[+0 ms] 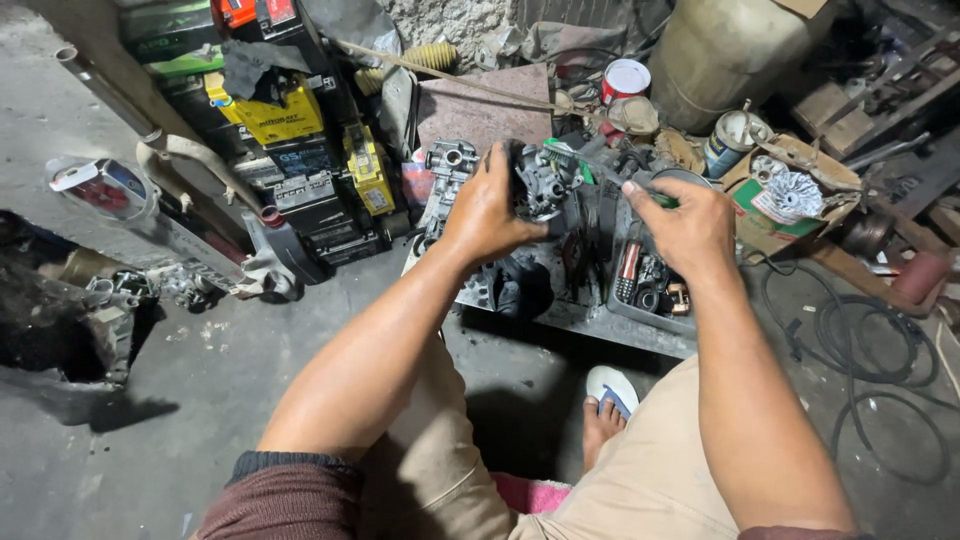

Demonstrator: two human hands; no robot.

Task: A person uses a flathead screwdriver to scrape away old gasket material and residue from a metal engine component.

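The person is sitting low over a grey tray-like surface [590,322] on the concrete floor, working on a small metal carburettor body [543,185]. The left hand [487,210] is gripping it, fingers clenched round its left side, holding it up just above the middle of the surface. The right hand [690,225] is pinching a green-handled brush [600,168], its fingers closed on the handle near the right end while the bristle end is reaching across to the top of the carburettor.

To do this scrubbing well, I would judge that the left hand should be keeping the part steady and turning it little by little, so the bristles are getting into the recesses rather than skating over the outside, and the work should be staying over the surface so anything loosened is dropping there.

On the near right of the surface a shallow grey bin [650,290] is holding small parts and what looks like a red-handled tool. Farther right, an open cardboard box [790,190] is holding a crumpled silvery piece. Behind the hands a red-and-white tin [625,78] and a second tin [735,135] are standing; I cannot tell what is in them. Batteries [280,115] are stacking up at the far left.
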